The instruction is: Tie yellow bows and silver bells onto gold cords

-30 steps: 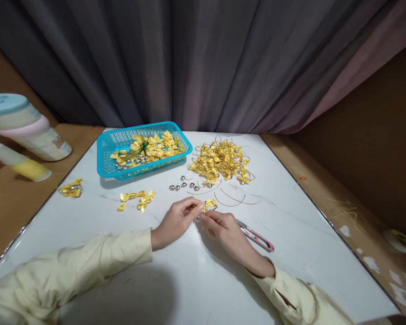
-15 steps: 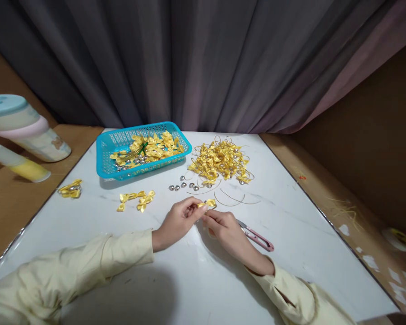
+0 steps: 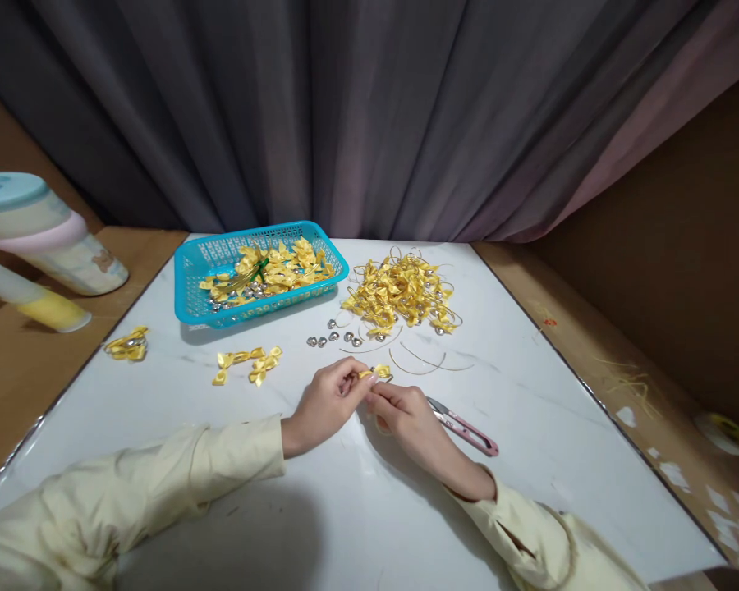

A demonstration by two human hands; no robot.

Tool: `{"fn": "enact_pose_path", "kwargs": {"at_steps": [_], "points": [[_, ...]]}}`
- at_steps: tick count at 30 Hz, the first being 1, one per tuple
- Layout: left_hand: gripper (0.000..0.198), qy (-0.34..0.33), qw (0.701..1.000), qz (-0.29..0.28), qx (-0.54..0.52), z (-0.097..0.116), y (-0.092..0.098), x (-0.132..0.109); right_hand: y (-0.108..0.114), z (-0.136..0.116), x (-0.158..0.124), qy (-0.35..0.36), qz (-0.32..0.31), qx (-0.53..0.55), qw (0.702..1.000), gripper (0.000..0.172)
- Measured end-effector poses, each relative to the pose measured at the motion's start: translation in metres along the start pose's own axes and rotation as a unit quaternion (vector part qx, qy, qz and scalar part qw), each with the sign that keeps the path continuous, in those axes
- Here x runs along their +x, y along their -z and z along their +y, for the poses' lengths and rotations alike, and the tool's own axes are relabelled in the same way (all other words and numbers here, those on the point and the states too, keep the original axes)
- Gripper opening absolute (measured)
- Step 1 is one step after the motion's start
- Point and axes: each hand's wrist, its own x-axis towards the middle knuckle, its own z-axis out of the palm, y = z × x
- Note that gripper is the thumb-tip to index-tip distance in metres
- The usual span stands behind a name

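Note:
Near the middle of the white table [image 3: 246, 509], my left hand [image 3: 329, 402] pinches a small yellow satin bow [image 3: 382, 372]. My right hand [image 3: 406, 419] meets it from the right, fingers closed at the bow's lower edge; what they grip is too small to make out. Silver bells [image 3: 334, 336] lie just beyond my hands, beside loose thin gold cords [image 3: 415, 359]. Farther back is a heap of yellow bows with cords and bells [image 3: 400, 291]. Several loose bows [image 3: 259, 364] rest left of my left hand. Pink-handled snips [image 3: 468, 429] lie beside my right hand.
A blue basket [image 3: 185, 289] holds more bows, bells and green-tied cords. One corded bow bundle [image 3: 129, 345] lies near the left table edge. Beyond that edge are a tumbler [image 3: 67, 246] and a yellow-white tube [image 3: 43, 304]. A dark curtain [image 3: 345, 115] hangs behind.
My right hand has shifted very slightly left, showing a little more of the snips. Both hands remain together at the bow.

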Motion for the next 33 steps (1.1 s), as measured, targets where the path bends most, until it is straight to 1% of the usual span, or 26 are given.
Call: {"fn": "enact_pose_path", "kwargs": {"at_steps": [3,5,8,9,13,15,16,18,21,23,25,27,29,33], "points": [[0.018,0.003,1.000,0.005,-0.001,-0.001,0.001,0.001,0.000,0.001,0.001,0.018,0.003,-0.031,0.999,0.033],[0.018,0.007,1.000,0.009,-0.016,-0.002,0.001,0.003,0.003,0.003,0.002,0.030,0.000,-0.061,0.998,0.030],[0.018,0.014,0.999,0.023,-0.035,-0.005,0.003,0.005,0.012,0.004,0.003,0.021,0.010,-0.079,0.997,0.020],[0.019,0.017,0.999,0.028,-0.038,-0.006,0.003,0.006,0.015,0.003,0.003,0.016,0.019,-0.072,0.997,0.020],[0.022,0.035,0.998,0.039,-0.048,-0.009,0.005,0.008,0.027,-0.002,-0.001,0.015,0.058,-0.022,0.998,0.030],[0.022,0.042,0.997,0.041,-0.054,-0.009,0.006,0.008,0.028,-0.003,-0.003,0.028,0.073,-0.040,0.996,0.031],[0.023,0.045,0.997,0.039,-0.056,-0.009,0.006,0.008,0.027,-0.002,-0.003,0.040,0.081,-0.071,0.993,0.031],[0.022,0.046,0.997,0.031,-0.062,-0.008,0.005,0.008,0.022,0.003,-0.003,0.074,0.104,-0.167,0.978,0.029],[0.021,0.039,0.997,0.010,-0.062,-0.006,0.004,0.007,0.013,0.013,-0.001,0.152,0.152,-0.312,0.925,0.027],[0.020,0.035,0.998,0.000,-0.058,-0.006,0.003,0.007,0.009,0.019,0.000,0.204,0.183,-0.369,0.888,0.029],[0.020,0.035,0.998,-0.004,-0.056,-0.006,0.003,0.007,0.007,0.021,0.001,0.241,0.206,-0.398,0.861,0.032],[0.020,0.036,0.998,-0.006,-0.058,-0.006,0.003,0.007,0.007,0.021,0.002,0.259,0.219,-0.411,0.846,0.036],[0.020,0.037,0.997,-0.009,-0.062,-0.006,0.004,0.007,0.007,0.021,0.002,0.266,0.224,-0.417,0.840,0.037],[0.020,0.029,0.998,-0.020,-0.061,-0.007,0.003,0.005,0.008,0.022,0.002,0.264,0.229,-0.414,0.840,0.037]]}}
